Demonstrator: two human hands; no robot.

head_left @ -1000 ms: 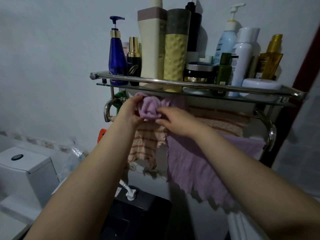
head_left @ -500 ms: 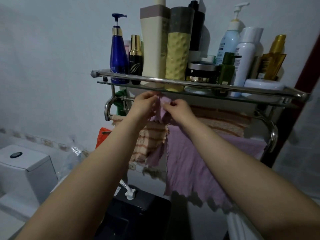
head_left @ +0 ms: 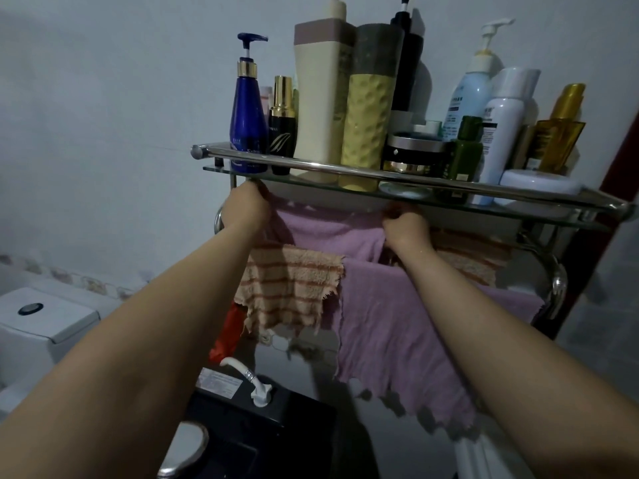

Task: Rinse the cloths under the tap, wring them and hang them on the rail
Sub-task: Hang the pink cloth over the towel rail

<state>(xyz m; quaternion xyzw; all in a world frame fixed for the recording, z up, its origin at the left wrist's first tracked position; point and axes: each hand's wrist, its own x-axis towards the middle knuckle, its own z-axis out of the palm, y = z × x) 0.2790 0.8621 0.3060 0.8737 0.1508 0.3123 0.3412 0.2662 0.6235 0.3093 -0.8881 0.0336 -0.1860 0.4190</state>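
Small purple cloth (head_left: 332, 229) pinched at upper corners by left hand (head_left: 246, 208) and right hand (head_left: 405, 227), stretched flat just under glass shelf (head_left: 484, 202) (bottles crowded above). Rail apparently hidden behind cloth. Striped orange cloth (head_left: 290, 288) and larger purple cloth (head_left: 390, 333) hung below.

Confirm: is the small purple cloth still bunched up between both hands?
No, the small purple cloth is stretched flat along the rail, the left hand and right hand gripping its opposite ends.
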